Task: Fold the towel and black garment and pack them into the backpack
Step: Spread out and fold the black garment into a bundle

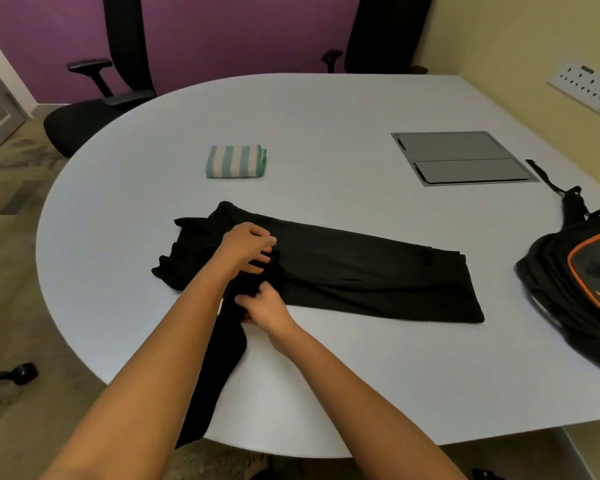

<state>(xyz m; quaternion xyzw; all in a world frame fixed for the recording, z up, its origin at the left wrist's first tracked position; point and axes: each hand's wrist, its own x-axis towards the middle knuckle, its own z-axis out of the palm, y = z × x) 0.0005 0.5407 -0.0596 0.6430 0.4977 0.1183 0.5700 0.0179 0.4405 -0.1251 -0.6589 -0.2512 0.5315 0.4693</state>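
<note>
Meeting-room corner: purple wall at back, yellow wall at right with a socket strip (pixel 584 84), two black office chairs (pixel 94 112) pushed back from a big pale rounded desk (pixel 326 109) that gives plenty of flat space for folding. Black garment (pixel 361 271) is the largest item on it, laid out long across the middle, right part flat and already doubled over, left end bunched, one section hanging off the near edge toward the person, so it looks partly folded, not finished. Backpack (pixel 575 275), black with orange trim, lies on its side at the right edge of the desk, well apart from the cloth; likely parked there to keep the folding area free until packing. Can't tell whether its zip is open. Grey flush cable hatch (pixel 461 157) sits in the desk behind the garment, not involved. Towel (pixel 235 161), green-and-white striped, is already a compact folded block set beyond the garment, out of the way, judged ready to pack. Left hand (pixel 246 249) is over the garment's bunched end, grip closed with fingers pinching a fold of black fabric. Right hand (pixel 264 304) is just beside it, nearer the desk edge, grip also closed on the same cloth, probably gathering the hanging part for the next fold.
</note>
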